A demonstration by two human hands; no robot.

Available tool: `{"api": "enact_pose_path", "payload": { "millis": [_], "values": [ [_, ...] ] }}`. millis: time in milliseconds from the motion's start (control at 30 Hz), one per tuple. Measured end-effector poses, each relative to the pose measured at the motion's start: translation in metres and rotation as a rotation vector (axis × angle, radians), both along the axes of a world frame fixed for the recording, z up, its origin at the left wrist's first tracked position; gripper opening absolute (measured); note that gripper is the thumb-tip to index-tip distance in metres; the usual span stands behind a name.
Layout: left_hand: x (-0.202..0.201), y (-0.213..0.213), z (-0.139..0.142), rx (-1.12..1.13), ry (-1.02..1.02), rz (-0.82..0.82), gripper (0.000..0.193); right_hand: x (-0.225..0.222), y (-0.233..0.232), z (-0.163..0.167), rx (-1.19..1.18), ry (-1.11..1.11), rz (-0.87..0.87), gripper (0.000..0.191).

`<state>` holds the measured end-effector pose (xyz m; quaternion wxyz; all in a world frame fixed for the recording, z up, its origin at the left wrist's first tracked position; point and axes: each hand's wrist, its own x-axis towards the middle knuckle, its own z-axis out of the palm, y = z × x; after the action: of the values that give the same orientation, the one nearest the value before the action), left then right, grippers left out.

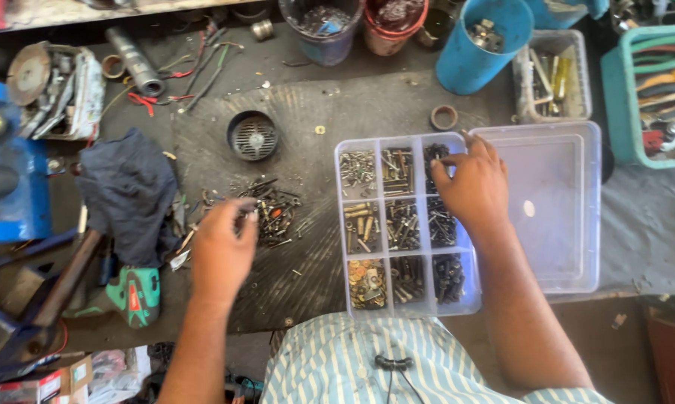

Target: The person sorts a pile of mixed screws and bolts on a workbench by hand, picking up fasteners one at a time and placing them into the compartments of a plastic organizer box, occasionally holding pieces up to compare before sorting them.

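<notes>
Beside the clear compartment box (397, 224), to its left on the dark counter (307, 105), lies a loose heap of screws and bolts (272, 209). The left hand (221, 251) hovers over the near-left edge of that heap, its fingertips (246, 213) pinched together on what looks like a small fastener, though the piece itself is too small to make out. The right hand (476, 187) rests over the box's far-right compartment, fingers curled down among the dark screws there; whether that grip is closed on anything cannot be told. The box's open lid (554, 209) lies flat just right of the compartments.

Other compartments hold silvery screws, brass-coloured fittings and, in the near-left cell, coppery washers. Beyond the box to the left sits a round black grille (253, 136), and left of the heap a dark cloth (128, 191) is bunched. A blue cup (483, 45) stands beyond the box.

Sorting well here, by my judgement, calls for lifting one piece at a time from the heap's edge, turning it to read colour and length, and matching it against what already lies in a cell before letting go. Keeping the right hand low over the dividers should stop pieces bouncing into a neighbouring cell.
</notes>
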<state>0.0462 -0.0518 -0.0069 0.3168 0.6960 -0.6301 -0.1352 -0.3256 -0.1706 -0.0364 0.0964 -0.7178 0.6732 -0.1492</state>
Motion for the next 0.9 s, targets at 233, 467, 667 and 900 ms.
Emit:
{"api": "enact_pose_path", "payload": {
  "millis": [233,467,667,900],
  "values": [
    [-0.015,0.014,-0.022,-0.01,-0.16,0.028,0.026,0.007,0.026,0.011,-0.105,-0.116,0.056,0.044],
    [-0.01,0.018,-0.028,0.05,-0.321,0.06,0.028,0.024,0.052,0.037,-0.162,-0.201,0.089,0.037],
    [-0.013,0.017,-0.022,0.139,-0.262,0.085,0.015,0.051,0.079,0.057,-0.236,-0.302,0.26,0.029],
    [-0.012,0.012,0.008,0.103,0.087,0.004,0.013,0.077,0.101,0.073,-0.174,-0.381,0.502,0.032]
  ]
}}
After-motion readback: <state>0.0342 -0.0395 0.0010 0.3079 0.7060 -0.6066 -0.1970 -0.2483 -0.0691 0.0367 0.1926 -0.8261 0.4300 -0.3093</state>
